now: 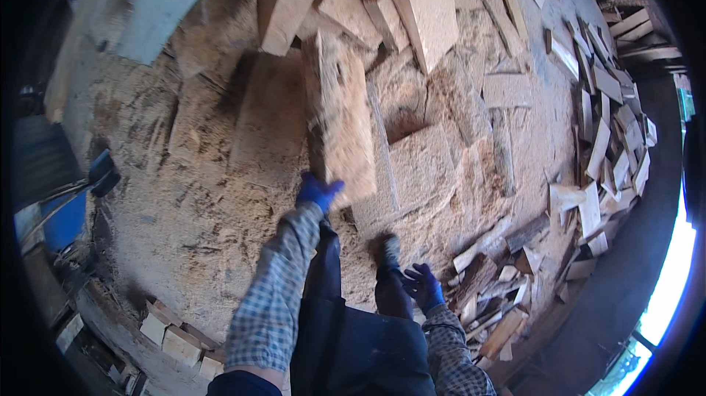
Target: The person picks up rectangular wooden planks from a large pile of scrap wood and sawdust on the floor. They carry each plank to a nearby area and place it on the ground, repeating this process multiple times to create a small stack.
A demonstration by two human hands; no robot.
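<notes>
My left hand (319,191), in a blue glove, grips the near end of a thick rough-sawn wooden board (346,124). The board points away from me, with dark bark along its left edge, and looks slightly blurred. Its far end lies close to other boards in the pile; whether it touches them I cannot tell. My right hand (423,287), also blue-gloved, hangs beside my right leg with its fingers apart and nothing in it. Right of the held board, a wide slab (423,168) rests in the sawdust.
Sawdust (184,212) covers the floor. Several thick boards (426,6) lie piled ahead, beside a pale blue-grey sheet (165,6). Split offcuts (610,131) heap along the right wall, with more scraps (500,286) near my right side. Short blocks (180,344) stand at the lower left.
</notes>
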